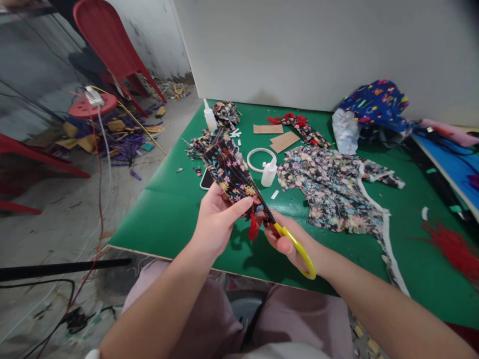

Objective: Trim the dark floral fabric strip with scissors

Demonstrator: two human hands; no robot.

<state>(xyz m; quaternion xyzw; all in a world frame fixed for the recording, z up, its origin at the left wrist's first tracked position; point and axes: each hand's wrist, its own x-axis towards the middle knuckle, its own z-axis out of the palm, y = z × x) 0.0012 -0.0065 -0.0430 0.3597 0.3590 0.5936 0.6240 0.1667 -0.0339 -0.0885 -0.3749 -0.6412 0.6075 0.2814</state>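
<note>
My left hand (pixel 219 219) grips a strip of black floral fabric (pixel 234 172), thumb on top, and holds it up over the table. A red tassel (pixel 254 228) hangs from the strip's near end. My right hand (pixel 290 239) is closed around yellow-handled scissors (pixel 299 249). Their dark blades lie along the right edge of the strip; whether they are cutting cannot be made out. Just beyond the strip stand a white squeeze bottle (pixel 268 174) and a white ring (pixel 251 159). A phone (pixel 205 180) is partly hidden under the fabric.
A larger floral cloth piece (pixel 337 192) with white edging covers the green table's (pixel 160 219) right side. Brown cards (pixel 284 141), a second bottle (pixel 210 117) and a red-tasselled strip (pixel 309 132) lie farther back. Red threads (pixel 452 249) are at the right. A white panel (pixel 299 55) stands behind.
</note>
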